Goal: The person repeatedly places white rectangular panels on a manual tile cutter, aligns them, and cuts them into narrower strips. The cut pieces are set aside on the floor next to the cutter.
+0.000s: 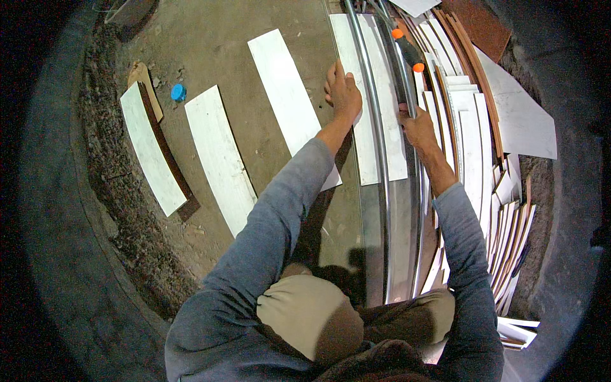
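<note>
A white rectangular tile (pixel 368 153) lies beneath the two long metal rails (pixel 375 111) of what looks like a manual tile cutter. My left hand (pixel 344 95) is at the tile's left edge, with its fingers curled and pressed against it. On the other side, my right hand (pixel 420 130) closes around the right rail, covering part of it; its hidden fingers may also touch the tile. A tool handle in black and orange (pixel 408 49) lies farther up, beyond my right hand. Left of the cutter, another white tile strip (pixel 280 83) rests on the ground.
More white strips (pixel 216 153) lie to the left, one stacked on a brown piece (pixel 162 140). A blue cap (pixel 178 93) is near them. Many upright tile pieces (pixel 471 140) crowd the right side, beside a large white offcut (pixel 519 108). My knee (pixel 309 312) is close below.
</note>
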A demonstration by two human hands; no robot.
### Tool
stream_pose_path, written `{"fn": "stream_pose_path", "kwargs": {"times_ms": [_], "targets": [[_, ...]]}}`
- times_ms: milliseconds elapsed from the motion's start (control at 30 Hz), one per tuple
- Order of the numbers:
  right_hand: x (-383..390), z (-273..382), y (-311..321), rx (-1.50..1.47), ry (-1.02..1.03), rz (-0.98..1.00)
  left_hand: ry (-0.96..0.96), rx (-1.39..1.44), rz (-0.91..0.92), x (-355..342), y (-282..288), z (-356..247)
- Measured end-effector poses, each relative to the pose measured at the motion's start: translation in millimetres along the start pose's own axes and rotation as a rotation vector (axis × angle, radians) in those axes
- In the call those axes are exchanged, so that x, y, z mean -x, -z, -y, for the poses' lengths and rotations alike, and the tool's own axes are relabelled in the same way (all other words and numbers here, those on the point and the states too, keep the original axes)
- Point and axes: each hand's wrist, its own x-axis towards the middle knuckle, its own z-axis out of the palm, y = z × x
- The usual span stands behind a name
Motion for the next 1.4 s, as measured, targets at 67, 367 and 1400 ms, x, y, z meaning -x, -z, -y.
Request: {"fn": "stream_pose_path", "kwargs": {"times_ms": [67,367,1400], "targets": [[1.0,0.5,0.8,-0.049,0.000,0.008,-0.011,0.001,-0.023,-2.1,-4.2,5.0],[-0.5,6.0,3.4,0.160,0.022,-0.025,-0.174,0.048,-0.047,11.4,1.3,18.4],[-5.2,0.1,-2.1,0.208,0.010,-0.089,-0.330,-0.059,0.397,218.5,94.4,26.1]]}}
